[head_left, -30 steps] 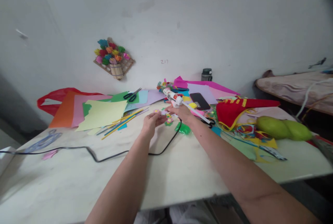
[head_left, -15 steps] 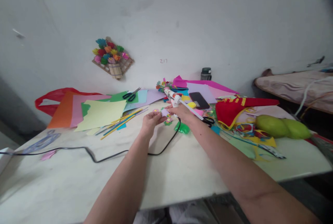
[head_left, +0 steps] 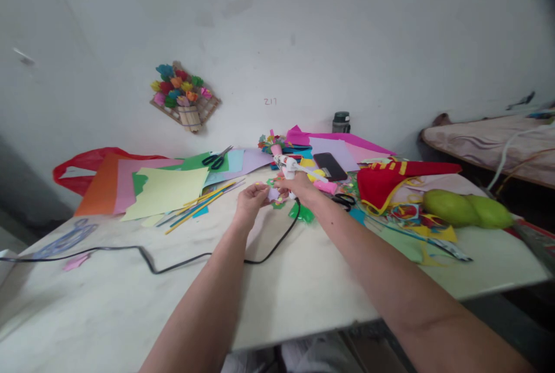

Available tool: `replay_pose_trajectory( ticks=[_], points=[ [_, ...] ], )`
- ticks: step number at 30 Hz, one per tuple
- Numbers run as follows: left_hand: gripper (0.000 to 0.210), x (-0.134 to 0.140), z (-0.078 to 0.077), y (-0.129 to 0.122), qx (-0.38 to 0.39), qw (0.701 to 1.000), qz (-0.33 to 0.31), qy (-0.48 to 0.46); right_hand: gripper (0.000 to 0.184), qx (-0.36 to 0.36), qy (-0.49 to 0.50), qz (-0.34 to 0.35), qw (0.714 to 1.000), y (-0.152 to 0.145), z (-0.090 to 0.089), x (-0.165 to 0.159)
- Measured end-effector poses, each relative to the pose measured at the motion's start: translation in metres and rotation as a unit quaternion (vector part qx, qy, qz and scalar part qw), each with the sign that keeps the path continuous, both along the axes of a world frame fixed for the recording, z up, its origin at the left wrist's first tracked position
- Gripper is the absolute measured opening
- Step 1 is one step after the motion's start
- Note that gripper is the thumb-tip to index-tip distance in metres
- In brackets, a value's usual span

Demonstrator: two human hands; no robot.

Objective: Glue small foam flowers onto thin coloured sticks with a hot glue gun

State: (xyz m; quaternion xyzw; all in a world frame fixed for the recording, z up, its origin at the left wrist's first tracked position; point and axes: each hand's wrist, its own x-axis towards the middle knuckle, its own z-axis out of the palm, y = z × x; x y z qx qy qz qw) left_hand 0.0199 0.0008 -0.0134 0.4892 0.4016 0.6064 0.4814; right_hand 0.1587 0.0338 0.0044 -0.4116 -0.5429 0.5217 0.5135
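Observation:
My left hand (head_left: 250,202) pinches a small lilac paper piece (head_left: 273,194) at the middle of the table. Right beside it, my right hand (head_left: 302,186) is wrapped round a white glue gun (head_left: 284,163), whose white glue stick (head_left: 315,173) pokes out toward the right. A few fingers of the right hand reach close to the lilac piece; whether they touch it I cannot tell. Small green and yellow paper cut-outs (head_left: 277,206) lie around and under the fingers. From below the right hand, a black cord (head_left: 277,246) curves off to the left.
Coloured paper sheets (head_left: 169,191), thin strips (head_left: 197,208) and scissors (head_left: 217,158) lie to the left. Rightward are a phone (head_left: 330,166), black-handled scissors (head_left: 344,202), red cloth (head_left: 377,187) and green fruit (head_left: 466,209). A green shiny wrapper (head_left: 302,213) sits near the cord.
The glue gun has turned a little, and its glue stick now points more to the right than down. Both hands stay close together around the lilac piece. The view has shifted slightly.

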Motion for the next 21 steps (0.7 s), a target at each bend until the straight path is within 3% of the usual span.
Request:
replay_pose_trajectory(
  ticks=[4,8,16,21],
  points=[
    [0.036,0.0,-0.001,0.001,0.004,0.999,0.023,0.022,0.025,-0.005,-0.006,0.039,0.999,0.001,-0.003,0.0],
    [0.037,0.0,-0.002,0.003,0.01,0.999,0.033,0.031,0.031,0.002,-0.037,0.026,0.999,0.002,-0.005,-0.002],
    [0.034,-0.008,0.003,-0.004,-0.038,0.997,-0.025,0.055,0.038,0.07,-0.019,0.001,0.997,0.007,-0.008,0.0],
    [0.032,-0.009,0.003,-0.005,-0.043,0.998,-0.032,0.037,0.038,0.027,-0.006,0.021,0.999,-0.002,0.001,0.0]
  ],
)
